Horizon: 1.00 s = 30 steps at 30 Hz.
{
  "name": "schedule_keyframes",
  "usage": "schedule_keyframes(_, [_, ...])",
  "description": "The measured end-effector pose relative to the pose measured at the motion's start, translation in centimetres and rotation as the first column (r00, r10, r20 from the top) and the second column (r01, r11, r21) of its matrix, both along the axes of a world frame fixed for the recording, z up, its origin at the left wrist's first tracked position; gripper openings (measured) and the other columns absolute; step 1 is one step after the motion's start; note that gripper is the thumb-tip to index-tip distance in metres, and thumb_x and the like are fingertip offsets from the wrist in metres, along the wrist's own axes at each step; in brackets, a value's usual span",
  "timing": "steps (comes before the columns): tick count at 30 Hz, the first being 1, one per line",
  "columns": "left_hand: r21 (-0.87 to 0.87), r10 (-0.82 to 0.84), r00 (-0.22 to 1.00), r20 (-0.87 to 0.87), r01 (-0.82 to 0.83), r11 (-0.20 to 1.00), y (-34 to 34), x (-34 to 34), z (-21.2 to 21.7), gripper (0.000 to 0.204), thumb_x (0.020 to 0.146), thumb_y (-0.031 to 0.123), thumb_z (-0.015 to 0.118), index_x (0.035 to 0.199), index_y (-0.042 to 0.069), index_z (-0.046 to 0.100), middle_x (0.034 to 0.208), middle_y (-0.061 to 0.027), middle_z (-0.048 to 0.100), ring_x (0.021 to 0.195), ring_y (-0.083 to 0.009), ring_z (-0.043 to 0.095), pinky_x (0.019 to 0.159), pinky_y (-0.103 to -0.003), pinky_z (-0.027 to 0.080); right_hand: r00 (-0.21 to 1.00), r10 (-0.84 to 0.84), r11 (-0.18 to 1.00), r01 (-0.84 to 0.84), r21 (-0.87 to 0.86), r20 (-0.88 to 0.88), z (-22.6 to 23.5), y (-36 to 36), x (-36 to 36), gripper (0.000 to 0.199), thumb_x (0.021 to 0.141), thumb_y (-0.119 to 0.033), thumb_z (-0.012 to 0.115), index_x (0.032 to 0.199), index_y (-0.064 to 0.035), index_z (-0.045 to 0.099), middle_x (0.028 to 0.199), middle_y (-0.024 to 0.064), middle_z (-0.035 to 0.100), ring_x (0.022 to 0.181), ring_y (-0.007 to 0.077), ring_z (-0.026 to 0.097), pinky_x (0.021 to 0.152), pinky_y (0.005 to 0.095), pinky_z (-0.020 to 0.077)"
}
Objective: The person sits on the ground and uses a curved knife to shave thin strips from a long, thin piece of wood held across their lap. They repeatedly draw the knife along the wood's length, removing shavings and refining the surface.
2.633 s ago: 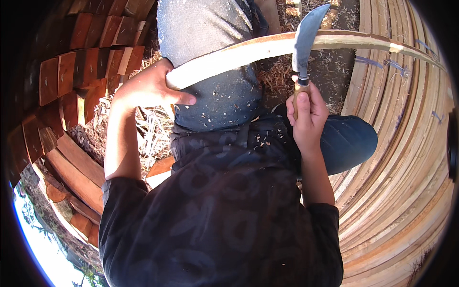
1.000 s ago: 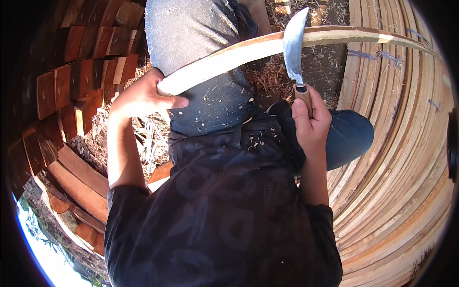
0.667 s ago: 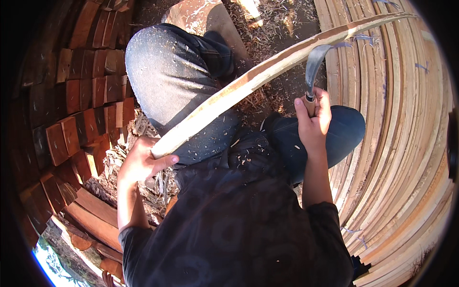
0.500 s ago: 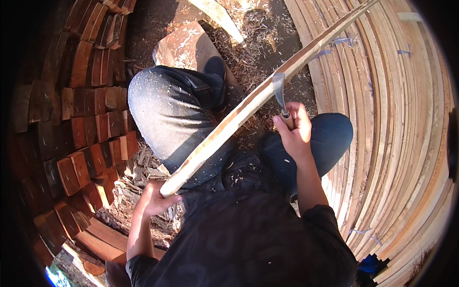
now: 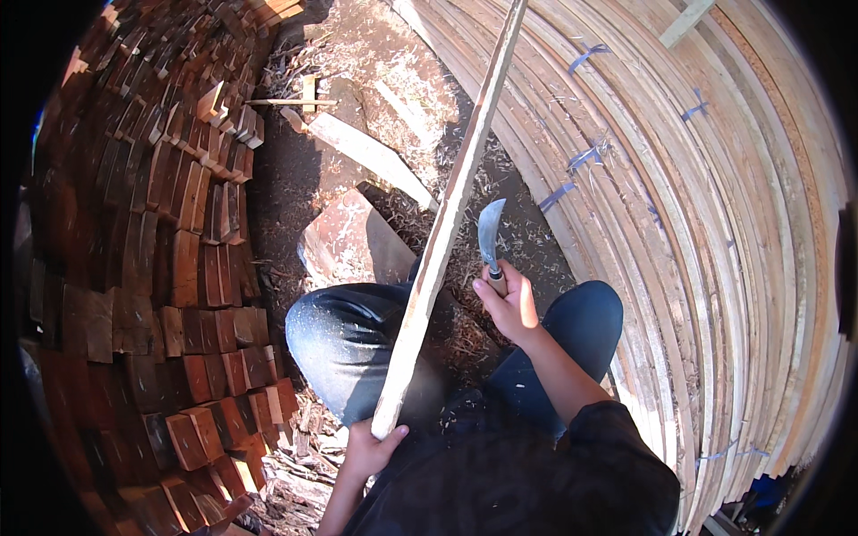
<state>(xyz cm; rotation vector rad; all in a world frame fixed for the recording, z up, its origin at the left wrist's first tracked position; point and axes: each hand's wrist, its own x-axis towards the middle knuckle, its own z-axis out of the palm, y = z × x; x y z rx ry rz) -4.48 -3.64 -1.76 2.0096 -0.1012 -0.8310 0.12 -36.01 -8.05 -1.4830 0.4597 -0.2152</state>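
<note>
1. holding the near end of a long wooden slat [image 5: 444, 223], the left hand [image 5: 368, 449] is clenched around it low in the picture, just in front of the person's dark shirt.
2. the slat runs from that grip up and away across the left knee [image 5: 357, 344], rising steeply toward the top edge, its pale face turned to the light.
3. the right hand [image 5: 509, 302] is closed on the handle of a curved knife [image 5: 488, 239], blade pointing up and standing just right of the slat, near it but, as far as i can tell, not touching.
4. the step in hand reads as a pause between shaving strokes: the slat is being sighted or turned while the blade waits beside it.
5. a next stroke would, i judge, call for bringing the blade edge onto the slat's side and steadying the slat against the leg, with the left hand's fingers kept clear of the blade's path.
6. the ground is dark earth strewn with pale wood shavings [image 5: 465, 268], thickest around the knees; a flat reddish stone [image 5: 344, 241] lies just beyond the left knee, with an offcut plank [image 5: 371, 159] past it.
7. a wall of stacked reddish wood blocks [image 5: 170, 268] curves along the left side.
8. bundled pale slats [image 5: 706, 232], tied with blue strips, fill the right side, lying close beside the right leg.
</note>
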Motion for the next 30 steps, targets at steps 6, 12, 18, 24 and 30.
schedule_keyframes(6, [0.289, 0.007, 1.000, 0.030, -0.015, 0.957, 1.7, 5.7, 2.9, 0.030, 0.081, 0.024, 0.072, 0.071, -0.002, 0.061, 0.053, -0.0079, 0.056, 0.050, -0.0127, 0.054, 0.048, -0.031, 0.044, 0.999, -0.034, 0.995, 0.033, -0.092, -0.005, -0.1, -4.3, 1.1, 0.013, 0.087, -0.010, 0.064, 0.085, -0.0043, 0.053, 0.066, -0.0033, 0.044, 0.062, 0.0046, 0.039, 0.057, 0.0237, 0.0360])
schedule_keyframes(12, [0.242, 0.119, 0.961, -0.249, -0.057, 0.969, 3.5, 4.9, 3.3, 0.019, 0.085, 0.015, 0.065, 0.082, -0.004, 0.063, 0.067, -0.0054, 0.062, 0.061, -0.0119, 0.056, 0.056, -0.030, 0.045, 0.986, 0.036, 0.996, -0.049, -0.073, -0.161, 0.4, -8.9, -0.5, 0.019, 0.092, -0.018, 0.058, 0.094, 0.0012, 0.056, 0.065, 0.0005, 0.053, 0.060, 0.0064, 0.047, 0.055, 0.0262, 0.0385])
schedule_keyframes(18, [0.218, 0.022, 0.975, -0.219, 0.027, 0.976, 3.9, 6.9, 3.4, 0.024, 0.088, 0.019, 0.065, 0.088, -0.004, 0.062, 0.073, -0.0041, 0.062, 0.067, -0.0097, 0.056, 0.061, -0.029, 0.046, 0.970, -0.060, 0.949, -0.017, -0.314, -0.237, 2.6, -9.3, -2.9, 0.017, 0.091, -0.014, 0.058, 0.100, 0.0003, 0.055, 0.065, 0.0086, 0.051, 0.056, 0.0128, 0.049, 0.054, 0.0275, 0.0386])
schedule_keyframes(24, [0.294, -0.126, 0.988, -0.092, 0.148, 0.944, 4.1, 8.5, 2.2, 0.029, 0.089, 0.024, 0.064, 0.087, -0.005, 0.061, 0.063, -0.0065, 0.059, 0.060, -0.0111, 0.055, 0.056, -0.031, 0.045, 0.963, -0.152, 0.896, 0.039, -0.442, -0.223, 3.9, -6.2, -5.1, 0.017, 0.089, -0.012, 0.061, 0.099, -0.0024, 0.052, 0.063, 0.0091, 0.048, 0.054, 0.0184, 0.048, 0.053, 0.0295, 0.0386])
schedule_keyframes(30, [0.292, -0.257, 0.965, -0.055, 0.262, 0.920, 4.6, 8.0, 3.8, 0.036, 0.091, 0.030, 0.058, 0.092, -0.006, 0.061, 0.061, -0.0205, 0.060, 0.056, -0.0326, 0.063, 0.054, -0.041, 0.047, 0.957, -0.222, 0.868, 0.108, -0.485, -0.184, 5.2, -1.8, -4.4, 0.019, 0.092, -0.018, 0.059, 0.099, -0.0018, 0.054, 0.064, 0.0062, 0.050, 0.058, 0.0127, 0.049, 0.055, 0.0295, 0.0406])
